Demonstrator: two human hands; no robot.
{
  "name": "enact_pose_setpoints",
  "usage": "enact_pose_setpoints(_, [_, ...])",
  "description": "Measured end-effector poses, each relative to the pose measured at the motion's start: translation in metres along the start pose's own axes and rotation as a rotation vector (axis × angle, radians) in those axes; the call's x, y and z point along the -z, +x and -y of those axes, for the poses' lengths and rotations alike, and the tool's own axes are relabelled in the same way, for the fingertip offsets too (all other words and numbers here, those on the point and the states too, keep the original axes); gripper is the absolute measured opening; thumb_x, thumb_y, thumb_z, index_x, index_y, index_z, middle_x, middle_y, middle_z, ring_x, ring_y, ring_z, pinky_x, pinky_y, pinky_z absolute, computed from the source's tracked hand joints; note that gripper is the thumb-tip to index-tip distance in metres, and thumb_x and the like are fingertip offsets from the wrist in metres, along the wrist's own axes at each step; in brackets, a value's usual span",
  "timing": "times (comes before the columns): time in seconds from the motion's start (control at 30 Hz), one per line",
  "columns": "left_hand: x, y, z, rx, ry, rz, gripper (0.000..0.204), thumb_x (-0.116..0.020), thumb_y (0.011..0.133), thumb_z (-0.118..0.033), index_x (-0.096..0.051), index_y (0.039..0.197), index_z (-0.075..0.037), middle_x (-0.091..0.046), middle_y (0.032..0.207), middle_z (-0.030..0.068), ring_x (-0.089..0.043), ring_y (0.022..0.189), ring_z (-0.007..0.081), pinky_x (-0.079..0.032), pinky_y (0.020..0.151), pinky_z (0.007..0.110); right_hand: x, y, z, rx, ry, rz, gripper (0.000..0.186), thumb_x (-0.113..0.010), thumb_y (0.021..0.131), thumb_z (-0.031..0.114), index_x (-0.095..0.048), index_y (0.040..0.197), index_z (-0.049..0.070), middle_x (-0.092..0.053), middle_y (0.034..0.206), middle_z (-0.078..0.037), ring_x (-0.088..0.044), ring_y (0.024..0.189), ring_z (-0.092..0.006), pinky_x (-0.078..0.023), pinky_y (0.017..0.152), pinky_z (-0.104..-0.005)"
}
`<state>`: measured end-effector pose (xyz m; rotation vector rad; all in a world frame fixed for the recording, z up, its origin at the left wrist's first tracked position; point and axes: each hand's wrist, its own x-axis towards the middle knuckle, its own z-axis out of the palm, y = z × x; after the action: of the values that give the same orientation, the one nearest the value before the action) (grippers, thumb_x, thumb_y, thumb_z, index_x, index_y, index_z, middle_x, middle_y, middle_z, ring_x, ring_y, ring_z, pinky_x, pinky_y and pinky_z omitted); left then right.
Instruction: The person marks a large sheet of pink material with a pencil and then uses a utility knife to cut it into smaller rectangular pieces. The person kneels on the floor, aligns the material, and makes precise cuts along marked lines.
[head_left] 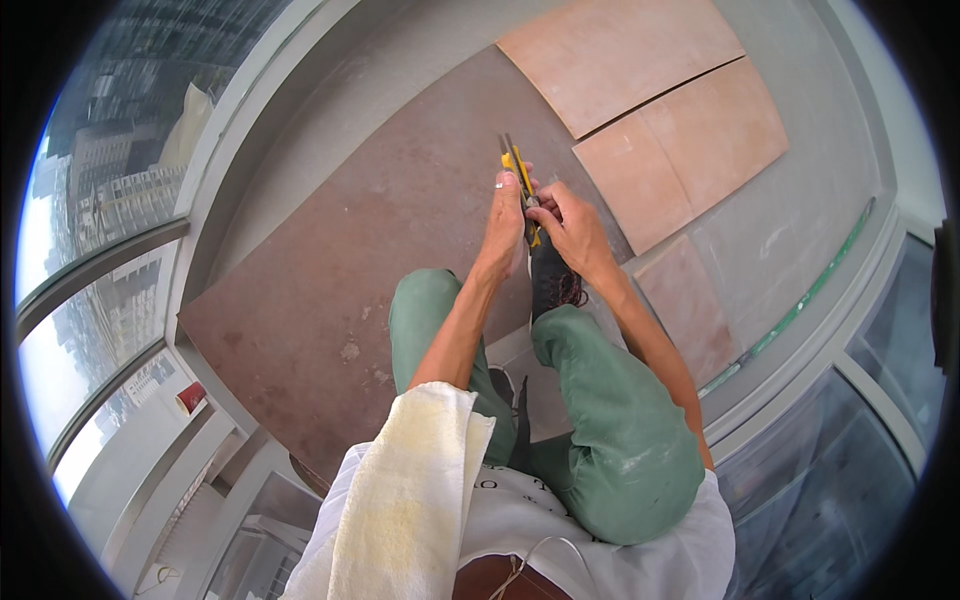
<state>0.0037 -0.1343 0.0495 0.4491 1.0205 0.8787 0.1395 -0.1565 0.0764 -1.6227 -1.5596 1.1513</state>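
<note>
Near the centre of the frame, slightly above the middle, your left hand point(503, 225) and your right hand point(570, 228) meet around a yellow utility knife point(520, 180). Both hands are clenched on its body, and its tip points up the frame over the large dark brown board point(330, 270) you crouch on. Your dark shoe point(548, 280) sits just below the hands, between your green-trousered knees. Lighter plywood sheets point(660, 110) lie at the upper right, well apart from the knife. A pale towel point(410, 490) hangs at the bottom.
</note>
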Motion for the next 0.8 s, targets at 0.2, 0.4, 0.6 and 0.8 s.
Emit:
enact_pose_setpoints(0.2, [0.0, -0.009, -0.017, 0.235, 0.066, 0.018, 0.056, -0.03, 0.106, -0.055, -0.05, 0.13, -0.009, -0.051, 0.107, 0.005, -0.048, 0.1, 0.0146, -0.043, 0.089, 0.032, 0.013, 0.001, -0.004, 0.425, -0.442, 0.079, 0.022, -0.067, 0.091, 0.01, -0.056, 0.109, 0.003, -0.061, 0.099, -0.012, -0.063, 0.087, -0.0346, -0.051, 0.071, -0.044])
enact_pose_setpoints(0.4, [0.001, -0.014, -0.017, 0.196, 0.027, -0.024, 0.052, -0.029, 0.107, -0.053, -0.05, 0.127, -0.009, -0.051, 0.102, 0.0039, -0.052, 0.092, 0.0153, -0.046, 0.082, 0.033, 0.012, -0.002, 0.006, 0.355, -0.335, 0.141, 0.025, -0.068, 0.089, 0.01, -0.057, 0.111, 0.003, -0.062, 0.101, -0.012, -0.063, 0.091, -0.0324, -0.051, 0.073, -0.0428])
enact_pose_setpoints(0.6, [-0.002, -0.019, -0.017, 0.131, 0.066, -0.065, 0.051, -0.029, 0.108, -0.052, -0.052, 0.126, -0.01, -0.052, 0.103, 0.0038, -0.052, 0.093, 0.0144, -0.046, 0.082, 0.032, 0.003, -0.008, 0.015, 0.154, -0.158, 0.094, 0.027, -0.068, 0.088, 0.008, -0.06, 0.112, 0.003, -0.062, 0.101, -0.013, -0.061, 0.097, -0.0326, -0.051, 0.08, -0.0435])
enact_pose_setpoints(0.8, [-0.003, -0.031, -0.027, 0.223, 0.101, -0.061, 0.054, -0.029, 0.107, -0.054, -0.053, 0.126, -0.009, -0.056, 0.108, 0.0054, -0.053, 0.092, 0.0142, -0.047, 0.081, 0.031, 0.01, -0.003, 0.008, 0.564, -0.456, 0.125, 0.026, -0.067, 0.086, 0.004, -0.062, 0.112, 0.006, -0.062, 0.101, -0.01, -0.061, 0.099, -0.0315, -0.051, 0.083, -0.0425])
